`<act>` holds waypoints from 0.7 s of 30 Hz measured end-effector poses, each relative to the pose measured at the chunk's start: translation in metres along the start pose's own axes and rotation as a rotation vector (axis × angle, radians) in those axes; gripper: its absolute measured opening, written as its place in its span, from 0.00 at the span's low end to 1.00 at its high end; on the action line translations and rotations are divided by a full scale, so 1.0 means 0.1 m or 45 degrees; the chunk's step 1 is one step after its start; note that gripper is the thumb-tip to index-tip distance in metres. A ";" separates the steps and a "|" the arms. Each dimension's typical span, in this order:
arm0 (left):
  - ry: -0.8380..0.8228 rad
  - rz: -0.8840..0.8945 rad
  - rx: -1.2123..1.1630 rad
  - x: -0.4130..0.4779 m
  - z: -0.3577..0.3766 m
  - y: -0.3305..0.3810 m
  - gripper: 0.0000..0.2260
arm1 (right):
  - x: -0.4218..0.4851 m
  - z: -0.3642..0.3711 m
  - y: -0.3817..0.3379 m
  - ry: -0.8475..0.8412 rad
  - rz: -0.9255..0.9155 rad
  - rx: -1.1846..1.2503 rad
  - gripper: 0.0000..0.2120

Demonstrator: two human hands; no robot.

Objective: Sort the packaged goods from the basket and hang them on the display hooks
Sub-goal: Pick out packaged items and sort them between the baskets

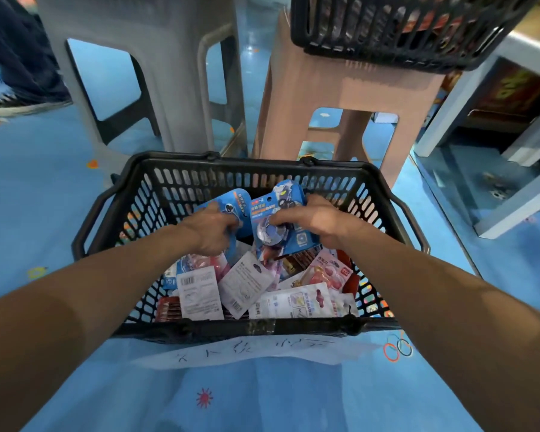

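Note:
A black plastic basket stands on the blue floor right below me, filled with several carded packages. My left hand reaches into it and grips a blue blister pack by its lower edge. My right hand holds a second blue blister pack with a clear round bubble, thumb across its front. Both packs are lifted a little above the pile. White-backed packs and a pink pack lie loose underneath. No display hooks are in view.
A grey stool and a pink stool stand just beyond the basket. A second black basket sits on the pink stool. A pale shelf frame is at the right. Someone's shoe is at far left.

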State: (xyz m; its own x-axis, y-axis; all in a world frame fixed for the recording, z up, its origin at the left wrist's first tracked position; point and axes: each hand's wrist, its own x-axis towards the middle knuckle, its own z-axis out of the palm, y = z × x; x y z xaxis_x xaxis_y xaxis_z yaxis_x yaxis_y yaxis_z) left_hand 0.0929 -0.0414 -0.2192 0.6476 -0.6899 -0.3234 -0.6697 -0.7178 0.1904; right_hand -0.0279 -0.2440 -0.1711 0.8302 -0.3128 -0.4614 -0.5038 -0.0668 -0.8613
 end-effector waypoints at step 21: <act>-0.135 -0.274 -2.137 -0.65 -0.68 0.12 0.21 | -0.33 0.27 -0.43 -0.604 -0.163 0.380 0.27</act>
State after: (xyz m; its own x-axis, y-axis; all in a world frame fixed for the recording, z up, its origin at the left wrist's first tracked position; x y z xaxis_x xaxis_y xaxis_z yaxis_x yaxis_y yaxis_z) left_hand 0.0673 -0.0117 -0.1326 0.5969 -0.6150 -0.5152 0.5608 -0.1394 0.8162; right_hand -0.0273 -0.2054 -0.1247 0.9311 0.1439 -0.3351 -0.3600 0.2154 -0.9078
